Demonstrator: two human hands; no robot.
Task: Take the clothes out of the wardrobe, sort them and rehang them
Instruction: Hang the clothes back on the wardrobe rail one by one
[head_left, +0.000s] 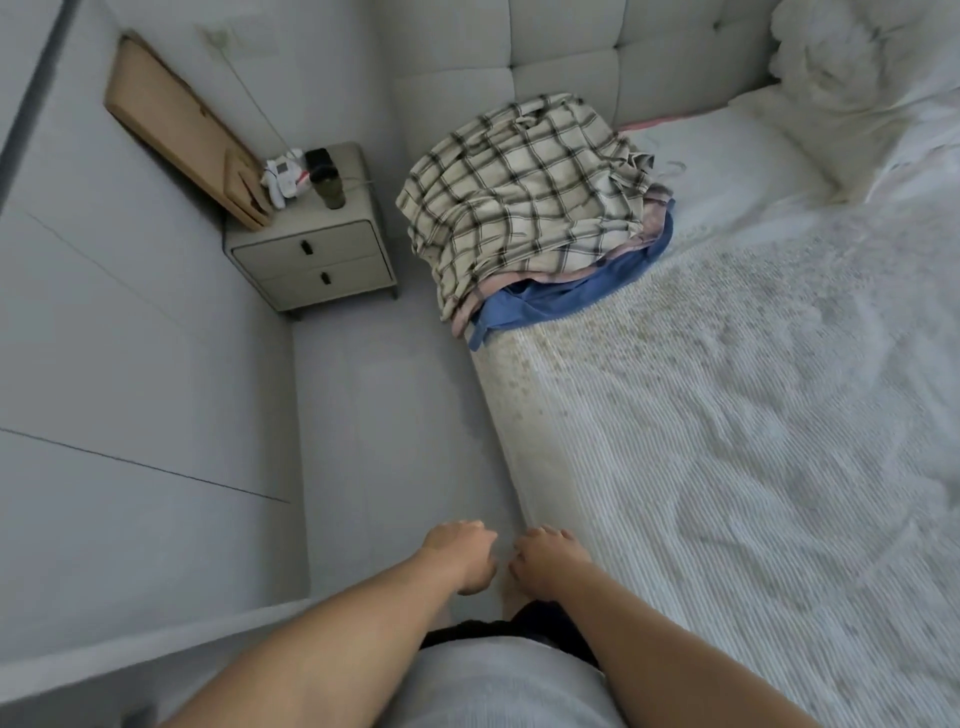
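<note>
A pile of clothes lies on the near corner of the bed (727, 415) by the headboard. On top is a cream and black checked shirt (519, 197), with a pink garment (652, 208) and a blue garment (561, 296) under it. A hanger wire (670, 169) pokes out at the pile's right. My left hand (460, 556) and my right hand (545, 561) hang close together low in the view, over the floor beside the bed's edge. Both have loosely curled fingers and hold nothing. The closed grey wardrobe doors (130, 364) run along the left.
A grey two-drawer nightstand (311, 260) stands between the wardrobe and the bed, with a dark bottle (330, 182) and a small white toy (283, 176) on it. A wooden board (176, 124) leans against the wall. A white duvet (857, 78) is bunched at the far right.
</note>
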